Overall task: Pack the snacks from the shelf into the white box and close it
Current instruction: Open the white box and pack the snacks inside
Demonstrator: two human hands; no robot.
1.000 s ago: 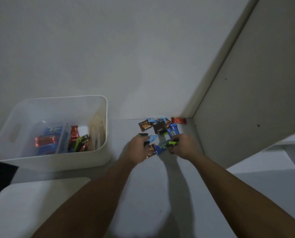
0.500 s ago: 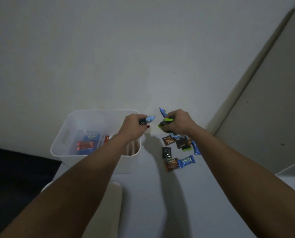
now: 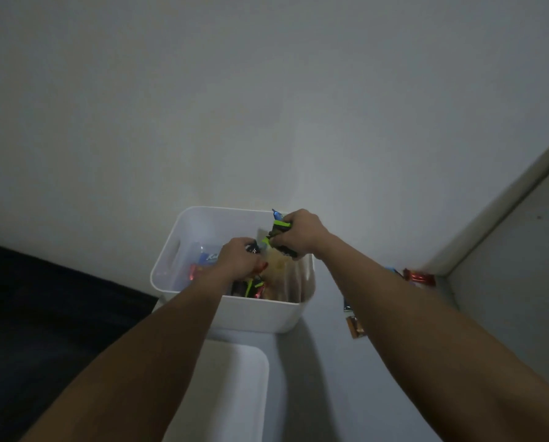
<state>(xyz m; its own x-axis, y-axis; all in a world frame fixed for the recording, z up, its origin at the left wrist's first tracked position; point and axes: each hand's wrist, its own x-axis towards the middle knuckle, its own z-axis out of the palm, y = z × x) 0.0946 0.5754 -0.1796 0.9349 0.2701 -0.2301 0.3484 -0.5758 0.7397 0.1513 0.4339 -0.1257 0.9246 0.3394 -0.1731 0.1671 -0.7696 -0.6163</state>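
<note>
Room: dim, with a bare pale wall behind and a white shelf [image 3: 314, 378] running under my arms; a side panel closes it off on the right.
Change: a second ago I had both hands down in the pile of snacks at the shelf's right end; half a second ago they were lifting clear of it; now both hang over the white box [image 3: 257, 314].
Left hand [image 3: 239, 261]: inside the box mouth, fingers curled round a small dark wrapper, low among what is already in there.
Right hand [image 3: 300, 232]: above the far right rim, gripping a bundle of snacks [image 3: 279, 229], black and lime green, with a blue one poking out on top.
White box: open, on the shelf's left part, partly filled with red, blue and green wrappers.
Lid [image 3: 231, 393]: I take the rounded white panel lying near me, in front of the box, to be it; not on yet.
Left behind: a few snacks on the shelf [image 3: 421, 277] by my right forearm, some hidden by the arm.
Meaning: this handful is ready to drop; I judge that at least one more trip is needed before closing.
</note>
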